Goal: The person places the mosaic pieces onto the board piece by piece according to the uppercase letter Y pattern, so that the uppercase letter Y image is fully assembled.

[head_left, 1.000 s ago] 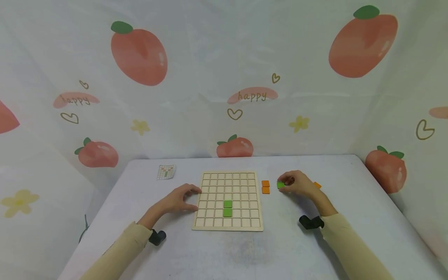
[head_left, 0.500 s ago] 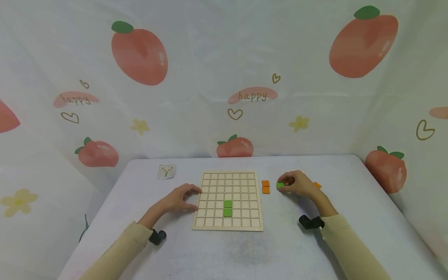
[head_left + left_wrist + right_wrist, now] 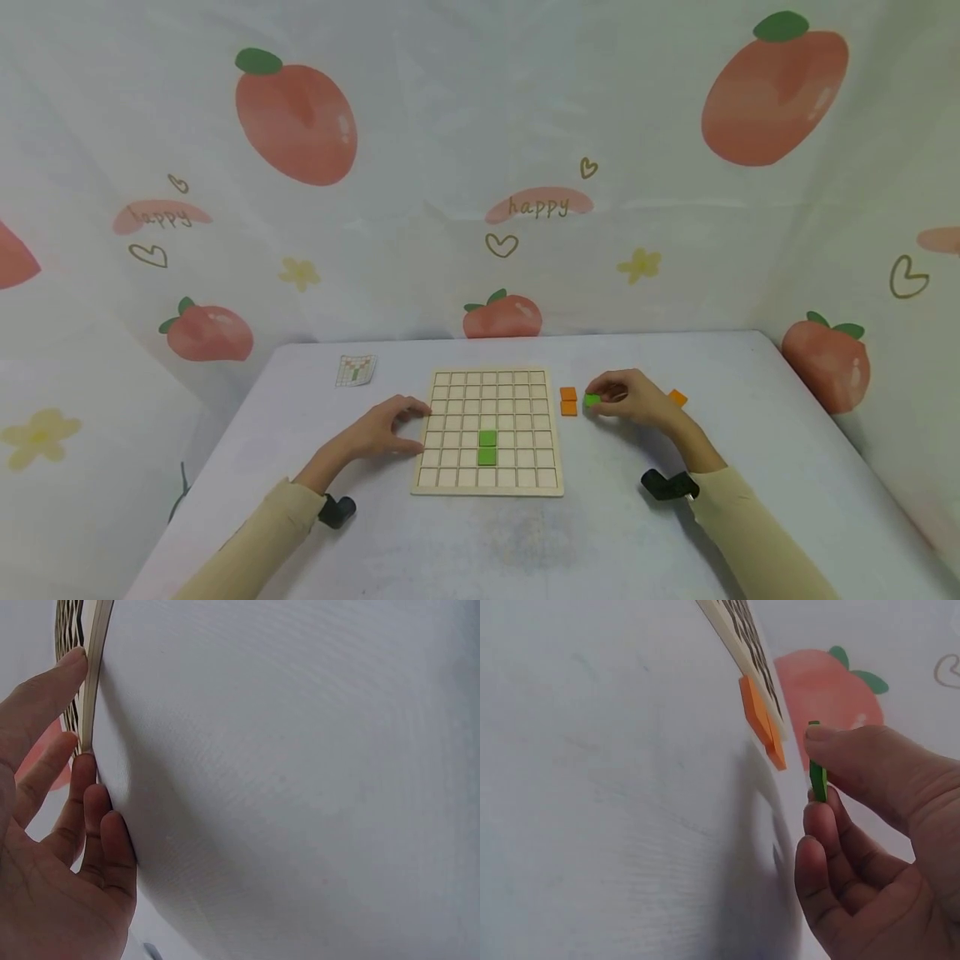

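Observation:
A pale wooden grid board [image 3: 522, 432] lies mid-table, with two green tiles [image 3: 487, 438] in neighbouring cells, one in front of the other. The left hand [image 3: 385, 429] rests at the board's left edge, thumb and fingers spread; in the left wrist view this hand [image 3: 67, 847] touches the rim [image 3: 91, 690]. Right of the board, the right hand [image 3: 633, 398] pinches a green tile [image 3: 592, 401]. The right wrist view shows the hand [image 3: 877, 825] holding that tile [image 3: 818, 781] by its edges, between thumb and fingers, off the table surface.
Two orange tiles [image 3: 568, 401] lie between the board and the right hand. Another orange tile [image 3: 677, 397] is behind the right wrist. At the back left lies a small printed grid card [image 3: 356, 371]. A patterned curtain [image 3: 420, 283] hangs behind the table.
The right hand has moved slightly left with the green tile, nearer the two orange tiles. The left hand and the board stay as they were.

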{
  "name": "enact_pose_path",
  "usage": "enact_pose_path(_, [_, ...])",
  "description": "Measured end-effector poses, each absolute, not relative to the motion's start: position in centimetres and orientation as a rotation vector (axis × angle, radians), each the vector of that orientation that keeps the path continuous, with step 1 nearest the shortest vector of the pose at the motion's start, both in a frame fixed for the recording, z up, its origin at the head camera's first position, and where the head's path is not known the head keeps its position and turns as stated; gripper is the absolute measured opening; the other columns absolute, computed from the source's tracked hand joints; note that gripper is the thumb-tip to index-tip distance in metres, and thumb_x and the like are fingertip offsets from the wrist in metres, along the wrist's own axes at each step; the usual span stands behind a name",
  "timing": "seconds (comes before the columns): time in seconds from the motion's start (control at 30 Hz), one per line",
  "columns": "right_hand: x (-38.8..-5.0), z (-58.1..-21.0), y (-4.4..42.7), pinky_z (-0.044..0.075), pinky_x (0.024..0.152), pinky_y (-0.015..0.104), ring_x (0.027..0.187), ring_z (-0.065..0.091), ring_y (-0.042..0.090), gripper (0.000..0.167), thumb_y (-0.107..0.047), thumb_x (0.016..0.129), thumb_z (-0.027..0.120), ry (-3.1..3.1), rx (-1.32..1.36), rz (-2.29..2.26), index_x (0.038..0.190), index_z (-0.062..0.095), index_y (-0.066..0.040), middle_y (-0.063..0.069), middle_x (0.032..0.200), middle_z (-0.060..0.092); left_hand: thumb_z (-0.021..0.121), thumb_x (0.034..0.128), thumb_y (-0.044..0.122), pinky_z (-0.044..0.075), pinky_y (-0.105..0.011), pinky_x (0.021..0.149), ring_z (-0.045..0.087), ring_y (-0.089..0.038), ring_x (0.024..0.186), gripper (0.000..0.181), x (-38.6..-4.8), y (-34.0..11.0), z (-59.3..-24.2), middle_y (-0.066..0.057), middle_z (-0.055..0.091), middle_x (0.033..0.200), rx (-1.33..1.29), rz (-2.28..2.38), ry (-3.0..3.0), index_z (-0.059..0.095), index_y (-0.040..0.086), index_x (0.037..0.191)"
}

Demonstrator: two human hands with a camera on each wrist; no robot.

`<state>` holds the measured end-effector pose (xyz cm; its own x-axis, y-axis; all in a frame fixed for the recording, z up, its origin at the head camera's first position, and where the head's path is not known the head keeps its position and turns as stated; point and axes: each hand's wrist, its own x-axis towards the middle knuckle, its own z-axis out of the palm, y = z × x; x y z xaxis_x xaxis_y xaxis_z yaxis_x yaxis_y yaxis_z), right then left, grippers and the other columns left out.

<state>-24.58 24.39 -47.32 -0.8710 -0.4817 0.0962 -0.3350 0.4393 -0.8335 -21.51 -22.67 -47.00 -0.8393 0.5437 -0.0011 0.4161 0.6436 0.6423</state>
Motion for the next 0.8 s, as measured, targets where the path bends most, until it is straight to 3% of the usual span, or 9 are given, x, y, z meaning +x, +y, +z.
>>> enact_pose_path(0.27, [-23.9, -47.6, 23.6, 0.054, 0.074, 0.025, 0.078, 0.06, 0.018, 0.025, -0.004, 0.084, 0.082, 2.476, -0.817, -1.424, 0.106, 0.072, 0.001, 0.005, 0.088, 0.065, 0.087, 0.0827, 0.021, 0.044, -0.051, 0.104, 0.055, -0.032, 0.119, 0.057, -21.6, -22.7, -47.0, -0.01, 0.059, 0.132, 0.771, 0.981, 2.665, 0.061, 0.006, 0.131])
enact_pose_path(0.8, [-22.5, -47.8, 21.1, 0.055, 0.075, 0.027, 0.083, 0.061, 0.02, 0.022, -0.008, 0.087, 0.081, 2.39, -0.864, -1.423, 0.106, 0.072, -0.003, 0.005, 0.093, 0.066, 0.087, 0.0827, 0.021, 0.044, -0.05, 0.104, 0.055, -0.031, 0.119, 0.056, -21.6, -22.8, -47.0, -0.01, 0.059, 0.132, 0.797, 0.978, 2.661, 0.061, 0.006, 0.13])
